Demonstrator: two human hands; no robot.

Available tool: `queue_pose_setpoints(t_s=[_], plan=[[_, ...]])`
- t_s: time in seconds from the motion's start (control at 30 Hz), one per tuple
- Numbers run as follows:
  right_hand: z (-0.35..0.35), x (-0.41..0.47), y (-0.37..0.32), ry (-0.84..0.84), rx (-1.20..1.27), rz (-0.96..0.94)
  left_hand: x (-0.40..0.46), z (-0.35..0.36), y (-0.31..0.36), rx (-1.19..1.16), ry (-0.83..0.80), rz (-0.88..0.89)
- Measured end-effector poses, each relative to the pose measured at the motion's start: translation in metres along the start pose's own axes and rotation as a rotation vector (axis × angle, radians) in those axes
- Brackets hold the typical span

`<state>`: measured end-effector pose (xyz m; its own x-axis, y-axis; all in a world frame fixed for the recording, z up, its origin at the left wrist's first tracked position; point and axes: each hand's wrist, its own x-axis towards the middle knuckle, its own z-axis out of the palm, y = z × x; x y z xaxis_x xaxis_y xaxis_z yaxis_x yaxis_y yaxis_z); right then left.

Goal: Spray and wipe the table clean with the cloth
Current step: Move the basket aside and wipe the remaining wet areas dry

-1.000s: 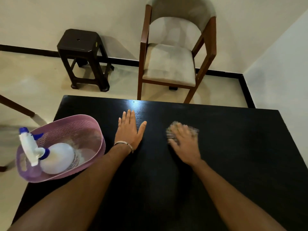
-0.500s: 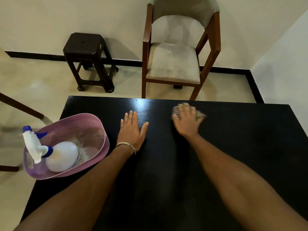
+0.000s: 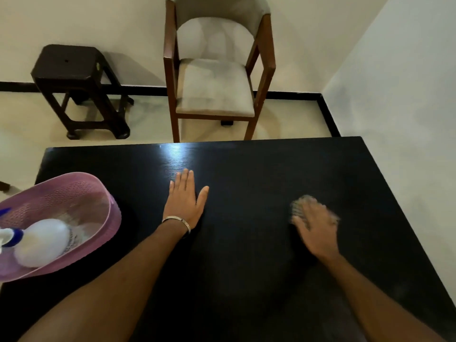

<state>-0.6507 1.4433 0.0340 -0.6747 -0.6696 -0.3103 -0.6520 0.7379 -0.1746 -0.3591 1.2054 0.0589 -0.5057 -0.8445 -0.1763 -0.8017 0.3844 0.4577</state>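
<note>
My left hand [image 3: 184, 202] lies flat on the black table [image 3: 246, 280], palm down, fingers straight and close together with the thumb spread out to the right, holding nothing; a thin metal bangle [image 3: 178, 222] sits on that wrist. My right hand [image 3: 317, 230] is over to the right, well apart from the left, pressing down on the cloth [image 3: 299, 206], a small greyish wad that shows just past my fingertips on the far side. That hand is blurred, so I cannot tell whether the fingers are curled round the cloth or only laid flat on top of it. At the near left edge of the table stands a pink plastic basket [image 3: 98, 193] with perforated walls, and the white spray bottle [image 3: 44, 241] lies on its side in it, its blue-and-white head pointing left and cut off by the edge of the view. Beyond the far edge of the table a wooden chair [image 3: 214, 87] with a grey cushioned seat stands against the wall, and to its left a dark stool [image 3: 74, 70]
</note>
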Motion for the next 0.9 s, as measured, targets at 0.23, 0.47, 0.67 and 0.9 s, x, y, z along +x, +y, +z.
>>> queue_pose_setpoints(t_s=[0.23, 0.47, 0.67, 0.9], plan=[[0.001, -0.044, 0.031, -0.014, 0.141, 0.454, -0.024, 0.001, 0.004, 0.010, -0.035, 0.013], [0.057, -0.118, -0.151, -0.057, -0.042, -0.222, -0.046, -0.003, 0.002, 0.008, -0.008, -0.014], [0.072, -0.199, -0.180, -0.385, -0.120, -0.816, -0.069, -0.004, 0.017, 0.034, 0.002, -0.027], [0.044, -0.157, 0.008, -0.074, -0.089, -0.269, -0.109, 0.001, 0.022, 0.059, 0.012, -0.043]])
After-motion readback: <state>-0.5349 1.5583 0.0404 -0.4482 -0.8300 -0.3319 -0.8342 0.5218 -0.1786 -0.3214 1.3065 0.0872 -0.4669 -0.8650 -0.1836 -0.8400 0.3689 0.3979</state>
